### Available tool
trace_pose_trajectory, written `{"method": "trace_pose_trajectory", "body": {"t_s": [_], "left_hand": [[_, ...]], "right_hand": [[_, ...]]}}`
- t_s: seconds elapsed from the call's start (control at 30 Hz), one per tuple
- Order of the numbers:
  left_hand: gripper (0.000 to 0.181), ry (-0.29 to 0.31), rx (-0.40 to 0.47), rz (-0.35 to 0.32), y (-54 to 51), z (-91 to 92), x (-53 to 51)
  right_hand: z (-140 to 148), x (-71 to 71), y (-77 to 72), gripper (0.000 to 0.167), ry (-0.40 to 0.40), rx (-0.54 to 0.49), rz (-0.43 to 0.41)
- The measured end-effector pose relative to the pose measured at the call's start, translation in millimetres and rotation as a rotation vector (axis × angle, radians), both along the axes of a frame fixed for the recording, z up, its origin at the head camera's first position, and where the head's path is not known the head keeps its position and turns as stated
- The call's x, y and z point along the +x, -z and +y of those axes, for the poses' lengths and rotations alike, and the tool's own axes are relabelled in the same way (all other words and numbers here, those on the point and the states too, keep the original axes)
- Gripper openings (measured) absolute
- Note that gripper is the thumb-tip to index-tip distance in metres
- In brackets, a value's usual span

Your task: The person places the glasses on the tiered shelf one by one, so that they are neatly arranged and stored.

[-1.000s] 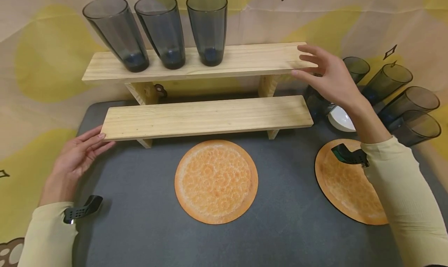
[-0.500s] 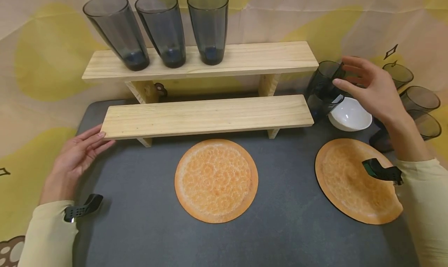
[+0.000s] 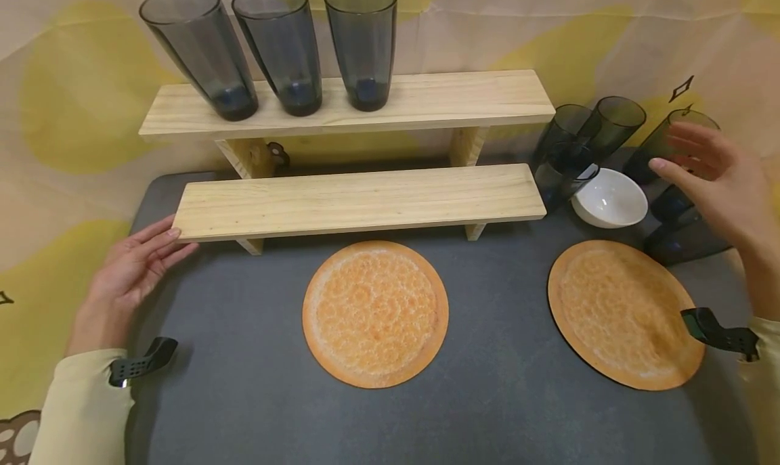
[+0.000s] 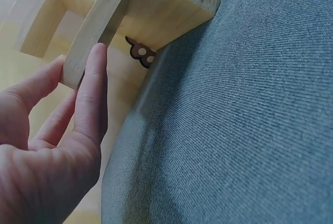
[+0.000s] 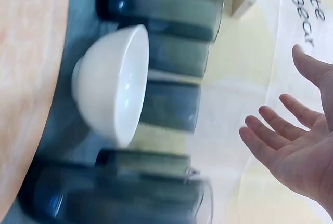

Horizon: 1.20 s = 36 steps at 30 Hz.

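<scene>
My left hand [image 3: 131,272] pinches the left end of the lower board of a two-step wooden shelf [image 3: 365,197]. In the left wrist view the thumb lies on one face of the board [image 4: 86,47], a finger on the other. Three dark glasses, a left glass [image 3: 204,52], a middle glass [image 3: 283,49] and a right glass [image 3: 363,45], stand on the upper board. My right hand [image 3: 728,181] hovers by several more glasses at the right, holding nothing, fingers spread in the right wrist view. It partly hides a glass [image 3: 682,238].
A white bowl [image 3: 611,197] sits among the right-hand glasses, next to a dark glass [image 3: 615,126]. Two round tan mats lie on the grey table [image 3: 244,384]: one mat [image 3: 376,316] in front of the shelf, another mat [image 3: 621,316] at right. A patterned cloth [image 3: 457,18] hangs behind.
My right hand has moved right, from the upper board's right end past the bowl to the far-right glasses, uncovering the bowl and right mat. The left hand stays at the lower board.
</scene>
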<state>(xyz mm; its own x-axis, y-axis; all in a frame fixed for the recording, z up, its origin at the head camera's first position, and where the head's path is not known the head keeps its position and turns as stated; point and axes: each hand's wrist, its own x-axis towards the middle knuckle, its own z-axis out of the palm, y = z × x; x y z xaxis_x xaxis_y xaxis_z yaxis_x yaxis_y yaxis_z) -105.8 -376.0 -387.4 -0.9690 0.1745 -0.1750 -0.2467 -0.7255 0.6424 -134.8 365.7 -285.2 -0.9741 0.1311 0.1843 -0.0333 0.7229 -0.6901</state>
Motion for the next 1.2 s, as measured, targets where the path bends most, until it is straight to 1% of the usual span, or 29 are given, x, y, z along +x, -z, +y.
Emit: {"method": "trace_pose_trajectory", "body": {"t_s": [0.13, 0.27, 0.3, 0.4, 0.43, 0.47, 0.53, 0.6, 0.63, 0.67, 0.7, 0.73, 0.77, 0.8, 0.83, 0.87, 0.93, 0.97, 1.03, 1.1, 1.17, 1.2], "left_hand": [[0.038, 0.009, 0.024, 0.004, 1.3, -1.0, 0.6], [0.038, -0.002, 0.037, 0.006, 2.3, -2.6, 2.8], [0.038, -0.004, 0.041, 0.007, 2.6, -3.0, 3.2], [0.038, -0.002, 0.056, 0.011, 3.6, -3.8, 3.9], [0.038, -0.001, 0.056, 0.011, 3.9, -3.9, 4.0], [0.038, 0.001, 0.055, 0.011, 4.2, -4.0, 4.2], [0.038, 0.002, 0.052, 0.008, 4.6, -4.1, 4.6], [0.038, 0.003, 0.051, 0.006, 5.1, -4.0, 5.0], [0.038, 0.004, 0.052, 0.004, 5.3, -3.9, 5.1], [0.038, 0.004, 0.051, 0.004, 5.4, -3.7, 5.1], [0.038, 0.004, 0.051, 0.004, 5.6, -3.4, 5.0], [0.038, 0.005, 0.051, 0.005, 5.8, -3.2, 4.8], [0.038, 0.007, 0.053, 0.007, 5.9, -2.8, 4.5], [0.038, 0.007, 0.054, 0.009, 6.0, -2.4, 4.3], [0.038, 0.008, 0.055, 0.011, 6.1, -2.0, 4.0], [0.038, 0.009, 0.054, 0.012, 6.1, -1.5, 3.8], [0.038, 0.014, 0.055, 0.015, 6.2, -0.4, 3.1], [0.038, 0.017, 0.056, 0.014, 6.3, 0.2, 2.7], [0.038, 0.018, 0.05, 0.016, 6.6, 1.1, 2.1], [0.037, 0.013, 0.048, 0.015, 6.7, 1.5, 1.9], [0.037, 0.008, 0.044, 0.011, 6.2, 1.3, 2.0], [0.037, 0.006, 0.042, 0.009, 5.8, 1.1, 2.0]], "right_hand": [[16, 8.1, 7.4, 0.057, 0.057, 0.0, 0.056], [31, 18.8, 18.5, 0.058, 0.129, 0.084, 0.13], [35, 21.9, 21.8, 0.059, 0.143, 0.119, 0.154], [53, 27.4, 35.8, 0.061, 0.149, 0.203, 0.301], [60, 28.8, 40.7, 0.061, 0.173, 0.212, 0.31], [68, 29.5, 47.2, 0.062, 0.207, 0.204, 0.307], [92, 27.7, 67.7, 0.068, 0.273, 0.134, 0.267], [121, 24.4, 91.2, 0.072, 0.378, 0.067, 0.15], [136, 22.3, 103.5, 0.074, 0.422, 0.048, 0.107], [152, 19.1, 115.4, 0.074, 0.434, -0.009, 0.088], [167, 16.2, 126.0, 0.074, 0.426, -0.056, 0.093], [176, 14.5, 133.3, 0.071, 0.41, -0.099, 0.096], [183, 13.4, 138.4, 0.067, 0.385, -0.138, 0.116], [186, 13.8, 141.9, 0.065, 0.345, -0.186, 0.148], [185, 15.2, 143.2, 0.063, 0.314, -0.211, 0.174], [180, 18.7, 141.9, 0.062, 0.284, -0.255, 0.179], [163, 28.3, 136.4, 0.06, 0.25, -0.234, 0.202], [152, 33.8, 131.3, 0.06, 0.246, -0.218, 0.213], [131, 43.8, 120.9, 0.061, 0.251, -0.185, 0.208], [113, 50.0, 111.9, 0.06, 0.268, -0.192, 0.205], [104, 52.6, 108.7, 0.062, 0.279, -0.213, 0.217], [104, 52.8, 109.8, 0.063, 0.284, -0.217, 0.223]]}}
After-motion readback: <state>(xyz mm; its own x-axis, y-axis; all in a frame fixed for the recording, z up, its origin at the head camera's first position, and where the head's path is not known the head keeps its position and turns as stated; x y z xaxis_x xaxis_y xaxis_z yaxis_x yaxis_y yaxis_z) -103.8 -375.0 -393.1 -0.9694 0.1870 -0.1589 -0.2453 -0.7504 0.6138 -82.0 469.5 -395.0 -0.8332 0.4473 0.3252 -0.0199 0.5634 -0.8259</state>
